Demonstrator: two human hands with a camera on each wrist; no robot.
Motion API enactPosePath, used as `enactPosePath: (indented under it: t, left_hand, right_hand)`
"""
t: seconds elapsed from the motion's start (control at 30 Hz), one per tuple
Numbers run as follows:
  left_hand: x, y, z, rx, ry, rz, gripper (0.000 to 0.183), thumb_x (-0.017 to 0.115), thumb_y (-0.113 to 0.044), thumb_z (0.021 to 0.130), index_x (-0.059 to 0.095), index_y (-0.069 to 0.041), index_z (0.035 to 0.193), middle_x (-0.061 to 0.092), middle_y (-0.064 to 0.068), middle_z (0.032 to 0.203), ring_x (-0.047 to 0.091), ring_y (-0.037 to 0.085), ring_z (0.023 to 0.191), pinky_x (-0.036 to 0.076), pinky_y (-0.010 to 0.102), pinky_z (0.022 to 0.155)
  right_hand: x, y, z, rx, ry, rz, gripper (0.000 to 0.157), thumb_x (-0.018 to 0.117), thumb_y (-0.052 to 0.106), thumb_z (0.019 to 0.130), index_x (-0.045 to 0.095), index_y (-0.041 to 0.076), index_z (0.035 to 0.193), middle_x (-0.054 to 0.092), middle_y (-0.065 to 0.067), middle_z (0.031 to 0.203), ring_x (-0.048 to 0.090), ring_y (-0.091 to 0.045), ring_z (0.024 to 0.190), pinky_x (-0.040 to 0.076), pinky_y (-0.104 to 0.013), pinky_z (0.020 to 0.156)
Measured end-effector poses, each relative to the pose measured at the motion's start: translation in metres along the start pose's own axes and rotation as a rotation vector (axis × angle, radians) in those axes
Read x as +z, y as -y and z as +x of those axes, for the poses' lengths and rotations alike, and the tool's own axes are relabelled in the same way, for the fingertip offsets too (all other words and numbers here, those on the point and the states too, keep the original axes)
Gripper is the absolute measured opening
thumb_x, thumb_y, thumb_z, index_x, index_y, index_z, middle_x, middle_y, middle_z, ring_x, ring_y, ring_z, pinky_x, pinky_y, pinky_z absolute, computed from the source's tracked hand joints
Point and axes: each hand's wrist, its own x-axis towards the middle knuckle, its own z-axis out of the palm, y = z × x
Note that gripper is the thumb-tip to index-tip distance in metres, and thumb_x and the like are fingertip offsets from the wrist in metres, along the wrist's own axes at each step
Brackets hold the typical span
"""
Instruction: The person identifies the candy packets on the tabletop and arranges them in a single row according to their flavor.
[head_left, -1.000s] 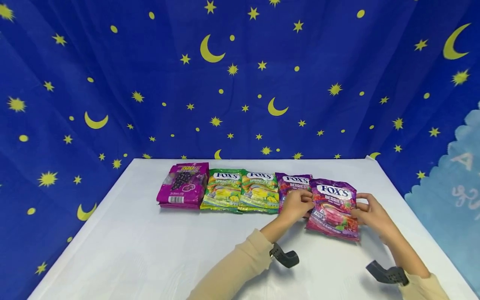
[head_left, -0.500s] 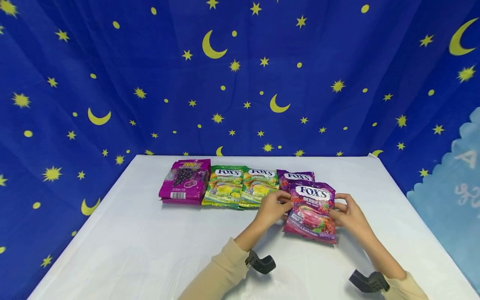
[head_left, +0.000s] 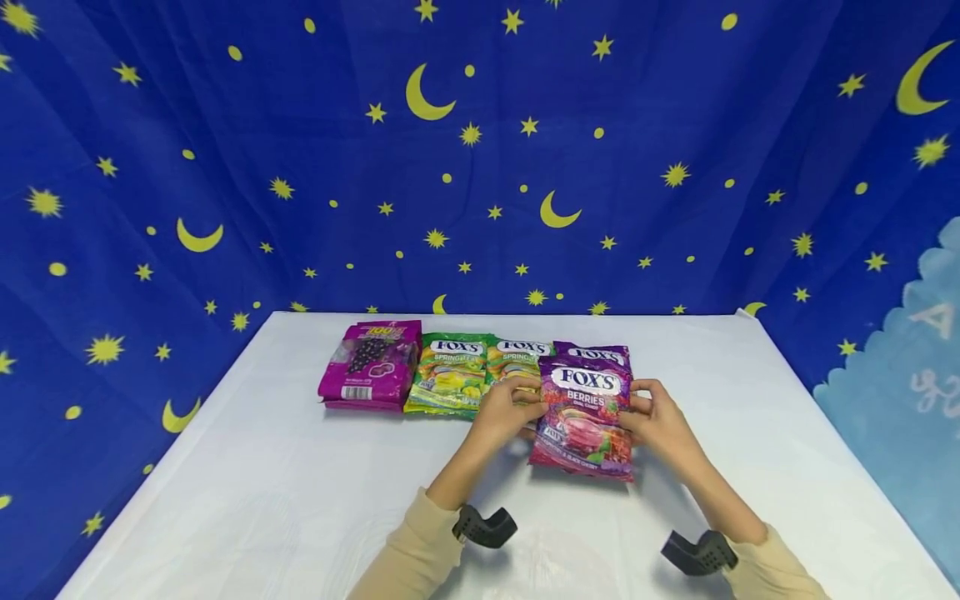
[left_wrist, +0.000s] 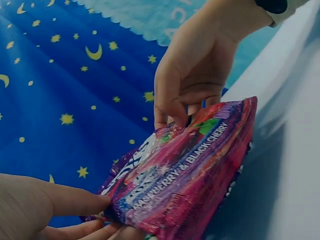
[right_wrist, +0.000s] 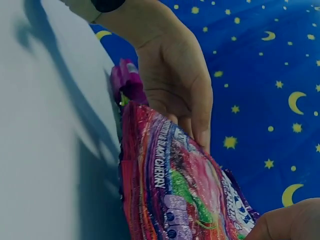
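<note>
A purple Fox's Berries candy bag (head_left: 583,421) is held between both hands, its printed front turned up toward the head camera. My left hand (head_left: 501,410) pinches its left edge, thumb on the front and fingers behind. On the opposite edge my right hand (head_left: 662,423) grips it the same way. In the left wrist view the bag (left_wrist: 180,170) tilts, and its lower end comes close to the white table. Behind it, a second purple Fox's bag (head_left: 606,354) is mostly hidden.
Left of the held bag lie two green-yellow Fox's Spring Tea bags, one (head_left: 453,375) in plain sight, the other (head_left: 517,358) partly covered. Magenta grape candy bags (head_left: 371,365) lie at the row's left end. A blue star-patterned curtain (head_left: 480,167) rises behind the white table (head_left: 262,500).
Both hands have carried the held berries bag leftward, from right of the row to in front of the second purple bag and the right-hand green one. The other bags stay put.
</note>
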Motion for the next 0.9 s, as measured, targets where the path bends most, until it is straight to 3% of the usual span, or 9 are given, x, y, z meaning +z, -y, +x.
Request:
enactPosePath:
  t: [0.3, 0.53, 0.9]
  left_hand:
    - [-0.020, -0.009, -0.005, 0.004, -0.001, 0.013, 0.049, 0.068, 0.000, 0.087, 0.052, 0.000, 0.134, 0.064, 0.015, 0.102, 0.065, 0.021, 0.068, 0.058, 0.045, 0.062]
    - [-0.022, -0.014, -0.008, 0.036, -0.019, 0.029, 0.050, 0.069, -0.001, 0.086, 0.052, -0.001, 0.133, 0.064, 0.015, 0.101, 0.065, 0.019, 0.065, 0.058, 0.039, 0.056]
    - [-0.021, -0.005, -0.002, 0.048, 0.010, 0.013, 0.053, 0.069, 0.004, 0.083, 0.050, 0.000, 0.133, 0.064, 0.015, 0.098, 0.065, 0.022, 0.069, 0.057, 0.036, 0.053]
  right_hand:
    - [0.014, 0.016, 0.005, -0.020, 0.003, -0.024, 0.059, 0.058, -0.001, 0.088, 0.028, -0.006, 0.138, 0.053, -0.031, 0.125, 0.063, -0.021, 0.080, 0.056, -0.030, 0.064]
    - [0.012, 0.021, 0.003, -0.045, 0.014, -0.016, 0.061, 0.059, -0.002, 0.086, 0.028, -0.007, 0.138, 0.055, -0.030, 0.120, 0.062, -0.020, 0.074, 0.055, -0.030, 0.062]
    - [0.009, 0.020, -0.002, -0.064, 0.035, 0.012, 0.062, 0.058, -0.007, 0.085, 0.026, -0.007, 0.138, 0.051, -0.034, 0.125, 0.064, -0.018, 0.079, 0.056, -0.031, 0.062]
